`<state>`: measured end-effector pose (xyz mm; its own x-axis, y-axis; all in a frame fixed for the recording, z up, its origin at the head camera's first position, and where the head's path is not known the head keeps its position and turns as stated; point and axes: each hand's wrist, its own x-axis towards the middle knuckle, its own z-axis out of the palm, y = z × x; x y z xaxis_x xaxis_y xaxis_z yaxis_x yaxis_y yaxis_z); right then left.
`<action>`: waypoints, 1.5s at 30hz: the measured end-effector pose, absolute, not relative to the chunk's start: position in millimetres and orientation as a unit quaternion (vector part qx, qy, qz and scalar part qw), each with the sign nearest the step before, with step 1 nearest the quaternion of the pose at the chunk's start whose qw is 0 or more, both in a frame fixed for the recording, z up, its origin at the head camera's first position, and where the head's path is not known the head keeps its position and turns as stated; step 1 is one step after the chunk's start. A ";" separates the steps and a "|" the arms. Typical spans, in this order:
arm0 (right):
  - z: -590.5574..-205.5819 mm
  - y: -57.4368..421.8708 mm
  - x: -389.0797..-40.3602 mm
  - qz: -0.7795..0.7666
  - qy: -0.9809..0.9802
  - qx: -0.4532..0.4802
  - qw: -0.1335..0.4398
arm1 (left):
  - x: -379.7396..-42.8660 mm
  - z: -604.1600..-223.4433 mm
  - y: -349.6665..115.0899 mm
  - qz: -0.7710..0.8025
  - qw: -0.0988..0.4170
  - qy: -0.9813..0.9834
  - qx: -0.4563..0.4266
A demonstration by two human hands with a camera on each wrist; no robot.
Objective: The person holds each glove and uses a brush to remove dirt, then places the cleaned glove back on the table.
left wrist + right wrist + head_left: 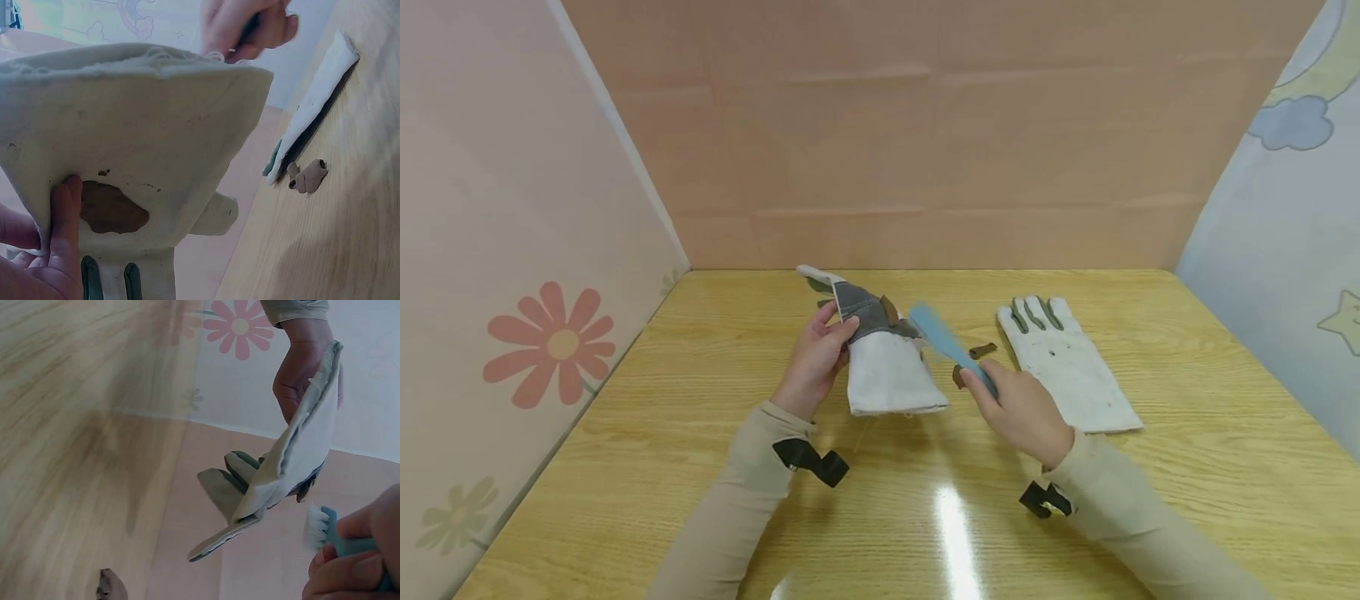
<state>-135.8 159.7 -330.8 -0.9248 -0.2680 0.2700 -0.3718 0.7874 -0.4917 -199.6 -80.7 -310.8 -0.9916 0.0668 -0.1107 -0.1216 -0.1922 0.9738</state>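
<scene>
My left hand [820,354] grips the side of a white and grey work glove [891,375], held up off the table with its cuff toward me. A brown lump [889,310] clings to its grey palm. On the glove's other face, in the left wrist view, there is a flat brown patch [115,209] with small dark specks near it. In my right hand [1026,408] is a light blue brush [938,332], its head near the glove's right edge. White bristles [315,527] show in the right wrist view, apart from the glove there.
A second white glove [1078,375] with green finger strips lies flat to the right on the wooden table [700,500]. Brown pieces [982,350] lie between the gloves. A pinkish-brown panel [925,150] stands behind, with patterned side walls [512,208].
</scene>
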 end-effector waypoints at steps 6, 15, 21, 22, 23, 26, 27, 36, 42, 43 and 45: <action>-325.3 149.7 -139.1 0.298 -0.929 0.197 0.100 | -197.7 -311.7 -75.3 0.779 0.076 0.623 -0.014; -334.3 151.7 -134.6 0.278 -0.938 0.191 0.083 | -198.6 -314.0 -76.3 0.776 0.067 0.627 -0.019; -331.4 157.5 -132.9 0.269 -0.940 0.190 0.090 | -198.3 -313.6 -76.6 0.772 0.070 0.631 -0.015; -330.2 157.8 -133.3 0.272 -0.938 0.190 0.095 | -198.4 -313.7 -76.2 0.772 0.070 0.632 -0.014; -328.9 157.7 -133.9 0.277 -0.936 0.191 0.100 | -198.4 -313.9 -75.7 0.771 0.071 0.632 -0.012; -325.9 156.1 -136.6 0.284 -0.932 0.196 0.114 | -198.0 -314.2 -73.8 0.769 0.077 0.634 -0.007; -325.0 155.0 -137.2 0.284 -0.931 0.199 0.117 | -197.5 -314.1 -73.1 0.769 0.078 0.634 -0.005; -329.5 152.0 -131.4 0.278 -0.932 0.210 0.097 | -198.0 -315.6 -75.0 0.767 0.064 0.638 -0.017; -326.3 157.6 -129.3 0.277 -0.934 0.202 0.100 | -198.4 -314.9 -74.5 0.768 0.069 0.636 -0.016; -325.1 157.6 -129.7 0.284 -0.933 0.200 0.100 | -198.2 -314.8 -73.9 0.768 0.069 0.636 -0.018; -322.9 156.7 -131.4 0.294 -0.929 0.200 0.103 | -197.9 -314.8 -72.8 0.770 0.071 0.634 -0.018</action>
